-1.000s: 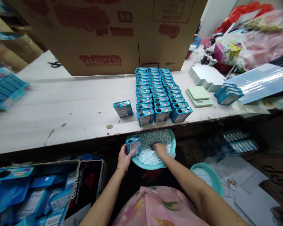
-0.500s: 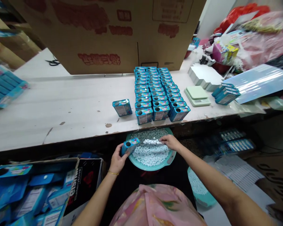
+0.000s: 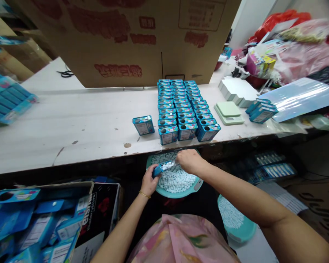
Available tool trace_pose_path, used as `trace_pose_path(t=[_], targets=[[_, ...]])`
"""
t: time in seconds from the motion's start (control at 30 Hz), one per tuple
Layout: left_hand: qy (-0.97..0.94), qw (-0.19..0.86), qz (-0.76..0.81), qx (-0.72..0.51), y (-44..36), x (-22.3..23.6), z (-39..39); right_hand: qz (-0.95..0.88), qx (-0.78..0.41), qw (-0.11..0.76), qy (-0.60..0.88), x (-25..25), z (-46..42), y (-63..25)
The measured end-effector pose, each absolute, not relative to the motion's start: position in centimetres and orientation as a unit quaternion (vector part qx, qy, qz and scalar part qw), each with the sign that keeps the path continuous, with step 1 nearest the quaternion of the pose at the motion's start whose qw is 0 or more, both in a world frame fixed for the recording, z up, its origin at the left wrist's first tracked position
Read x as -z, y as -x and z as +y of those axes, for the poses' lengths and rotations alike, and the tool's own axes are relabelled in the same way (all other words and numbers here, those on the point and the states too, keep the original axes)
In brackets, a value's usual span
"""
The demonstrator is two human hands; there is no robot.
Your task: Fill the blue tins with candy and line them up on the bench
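My left hand (image 3: pixel 148 182) is closed around a small blue box (image 3: pixel 159 169), tilted over the near basin. White pellets (image 3: pixel 167 166) lie at the box's top opening. My right hand (image 3: pixel 190 161) grips a small scoop (image 3: pixel 176 163) whose tip meets that opening; the fingers hide most of the scoop. Beneath both hands is a turquoise basin (image 3: pixel 199 185) full of loose white pellets (image 3: pixel 173 182).
On the white table (image 3: pixel 104 117) stand rows of blue boxes (image 3: pixel 186 130), with one single box (image 3: pixel 143 125) left of them. A pale green scale (image 3: pixel 229 112) is to the right. A carton (image 3: pixel 91 190) of blue boxes sits at lower left, a second basin (image 3: pixel 246 230) at lower right.
My right hand has moved left and up, bringing the scoop with its pellets to the box's opening. My left hand has shifted slightly right and tilted the box towards the scoop.
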State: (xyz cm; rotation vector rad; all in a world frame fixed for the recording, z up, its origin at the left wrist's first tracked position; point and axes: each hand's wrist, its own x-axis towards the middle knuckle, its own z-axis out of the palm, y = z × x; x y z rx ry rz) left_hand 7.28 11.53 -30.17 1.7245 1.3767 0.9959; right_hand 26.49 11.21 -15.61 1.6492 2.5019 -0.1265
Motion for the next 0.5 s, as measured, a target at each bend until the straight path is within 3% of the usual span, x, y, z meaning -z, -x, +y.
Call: trace_pose_path(t=[0.27, 0.43, 0.5], targets=[[-0.647, 0.362, 0.544, -0.393, -6.4, 30.7, 11.8, 0.834, 0.022, 0.063, -0.548, 14.9, 10.8, -27.6], [-0.577, 0.385, 0.571, -0.438, -4.6, 31.9, 12.1, 0.765, 0.063, 0.091, -0.635, 22.1, 11.0, -32.2], [-0.549, 0.413, 0.575, -0.444, -4.5, 32.5, 12.2, 0.74, 0.115, 0.064, -0.66, 26.2, 11.3, -32.0]])
